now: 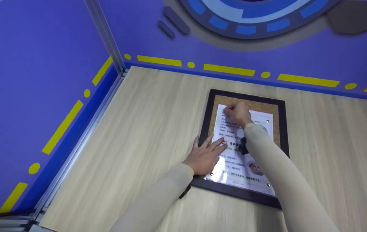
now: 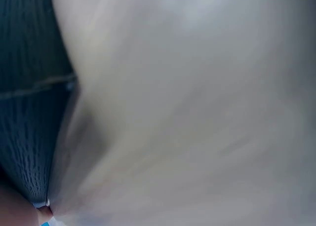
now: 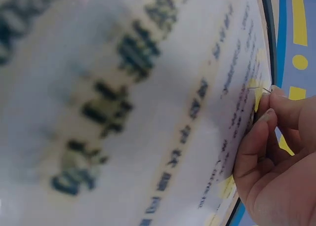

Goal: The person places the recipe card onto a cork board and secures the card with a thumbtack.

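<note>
A printed white sheet (image 1: 235, 167) lies on a cork board (image 1: 247, 100) with a black frame (image 1: 236, 192). Near the sheet's upper left corner, my right hand (image 1: 238, 113) pinches a thumbtack (image 3: 260, 89) between thumb and fingertip. Only the tack's thin metal point shows in the right wrist view. My left hand (image 1: 203, 158) rests with spread fingers across the frame's left side and the sheet. Shiny round tacks sit at the upper right (image 1: 267, 121), lower right (image 1: 269, 185) and lower left of the sheet. The left wrist view is mostly blurred.
The board lies on a light wood table (image 1: 138, 129). Behind it rises a purple wall (image 1: 157, 45) with yellow dashes, and another blue wall (image 1: 41, 80) stands at the left. A metal rail (image 1: 106, 35) marks their corner.
</note>
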